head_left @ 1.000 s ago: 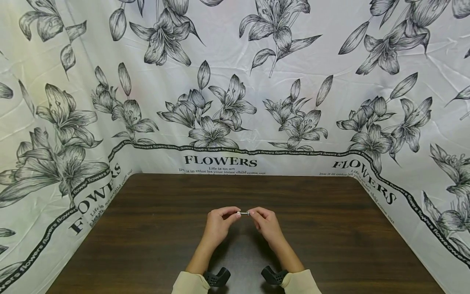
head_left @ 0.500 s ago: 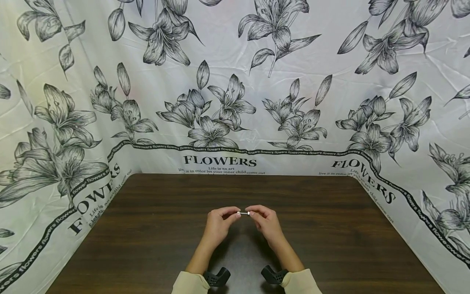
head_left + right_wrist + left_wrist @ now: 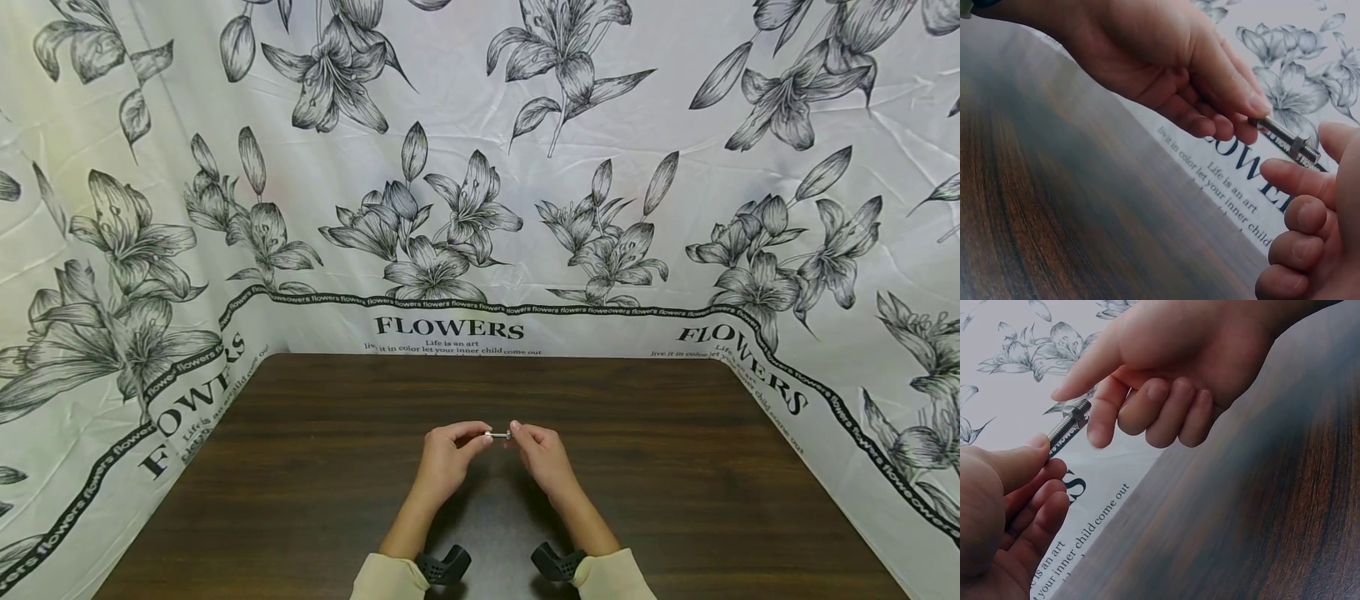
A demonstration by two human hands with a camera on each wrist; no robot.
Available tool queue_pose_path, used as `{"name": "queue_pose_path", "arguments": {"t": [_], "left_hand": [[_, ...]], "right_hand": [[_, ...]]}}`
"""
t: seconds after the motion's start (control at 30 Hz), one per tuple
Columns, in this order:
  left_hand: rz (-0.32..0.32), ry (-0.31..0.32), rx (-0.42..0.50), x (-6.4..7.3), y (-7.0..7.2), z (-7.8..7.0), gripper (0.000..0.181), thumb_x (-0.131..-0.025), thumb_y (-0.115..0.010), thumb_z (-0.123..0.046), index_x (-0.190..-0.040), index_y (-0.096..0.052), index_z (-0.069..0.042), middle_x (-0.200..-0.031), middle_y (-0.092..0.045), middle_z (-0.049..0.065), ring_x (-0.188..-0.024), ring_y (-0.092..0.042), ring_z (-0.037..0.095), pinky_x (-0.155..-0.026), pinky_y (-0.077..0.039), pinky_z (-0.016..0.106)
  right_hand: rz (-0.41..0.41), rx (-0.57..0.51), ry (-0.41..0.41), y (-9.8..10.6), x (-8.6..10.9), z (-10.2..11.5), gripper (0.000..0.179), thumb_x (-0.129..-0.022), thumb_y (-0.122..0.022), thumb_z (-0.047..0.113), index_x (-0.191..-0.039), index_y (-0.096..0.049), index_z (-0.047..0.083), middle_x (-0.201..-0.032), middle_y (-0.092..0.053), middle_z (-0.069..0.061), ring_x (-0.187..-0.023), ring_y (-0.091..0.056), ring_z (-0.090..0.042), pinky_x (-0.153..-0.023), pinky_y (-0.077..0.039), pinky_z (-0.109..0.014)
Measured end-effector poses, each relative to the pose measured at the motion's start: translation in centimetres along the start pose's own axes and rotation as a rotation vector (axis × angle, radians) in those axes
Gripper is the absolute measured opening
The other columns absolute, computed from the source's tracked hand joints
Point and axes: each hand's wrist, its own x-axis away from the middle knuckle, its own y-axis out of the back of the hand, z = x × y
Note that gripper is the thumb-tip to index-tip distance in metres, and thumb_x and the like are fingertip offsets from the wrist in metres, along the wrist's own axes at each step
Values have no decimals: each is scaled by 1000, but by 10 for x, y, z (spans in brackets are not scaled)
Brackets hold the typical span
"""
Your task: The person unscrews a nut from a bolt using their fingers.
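Observation:
My left hand (image 3: 444, 460) pinches a small metal bolt (image 3: 498, 435) by one end between thumb and fingers, above the table. In the left wrist view the bolt's threaded shank (image 3: 1063, 430) slants up from the left fingertips, and a hex nut (image 3: 1077, 413) sits near its far end. My right hand (image 3: 546, 460) is around that end. Its thumb and index finger stand apart on either side of the nut, with gaps showing in the right wrist view (image 3: 1298, 147); the other right fingers are curled in. The bolt's gripped end is hidden.
Beneath the hands is a dark wood-grain table (image 3: 337, 400). A white cloth (image 3: 450, 275) with black flower prints and lettering hangs behind it and along its sides. Black devices sit at both wrists, one of them the left wrist device (image 3: 444, 567).
The right thumb and index finger have shifted at the nut end, with the thumb moving up and the knuckles turning slightly. The left hand and the bolt stay nearly in place.

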Motion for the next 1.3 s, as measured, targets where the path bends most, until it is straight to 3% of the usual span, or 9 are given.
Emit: {"name": "queue_pose_path", "arguments": {"t": [0.17, 0.3, 0.53, 0.73, 1.03, 1.3], "left_hand": [[1, -3, 2, 0, -1, -1, 10, -82, -77, -6, -90, -76, -11, -82, -71, -3, -72, -63, 11, -65, -53, 26], [16, -10, 11, 0, -1, -1, 8, -82, -77, -7, -90, -76, -9, -82, -71, -3, -72, -63, 10, -66, -53, 26], [27, -10, 33, 1, -1, 0, 8, -82, -77, -7, -91, -76, -9, -82, -71, -3, -72, -63, 11, -66, -53, 26], [18, -7, 38, 0, 0, 1, 13, -82, -77, -6, -94, -75, 0, -83, -72, -1, -72, -64, 11, -66, -53, 25], [9, -14, 17, -1, 1, 1, 9, -83, -77, -8, -91, -76, -9, -82, -71, -4, -71, -62, 10, -65, -52, 25], [5, -5, 27, -1, 2, 2, 9, -83, -76, -6, -91, -76, -10, -82, -71, -3, -71, -62, 11, -65, -52, 26]], "right_hand": [[23, 7, -4, -1, 7, 16, 42, -102, -52, 22, -75, -63, -9, -43, -34, 9, -39, -26, -6, -39, -23, -21], [71, -3, -12, 0, 14, 30, 42, -102, -51, 20, -80, -61, -14, -45, -33, 6, -39, -26, -4, -40, -24, -20], [105, -25, -28, 1, 14, 32, 39, -102, -52, 19, -88, -60, -17, -48, -35, 4, -40, -28, -4, -42, -25, -20], [102, -90, 12, 1, 13, 28, 31, -99, -56, 12, -94, -59, -18, -52, -38, 4, -43, -31, -4, -42, -26, -19], [100, -140, 91, 1, 13, 26, 17, -95, -60, 1, -102, -63, -13, -56, -41, 3, -45, -34, -5, -42, -28, -20], [134, -164, 190, 3, 12, 23, 19, -91, -60, -7, -109, -62, -14, -59, -40, 3, -45, -34, -3, -43, -28, -18]]}}
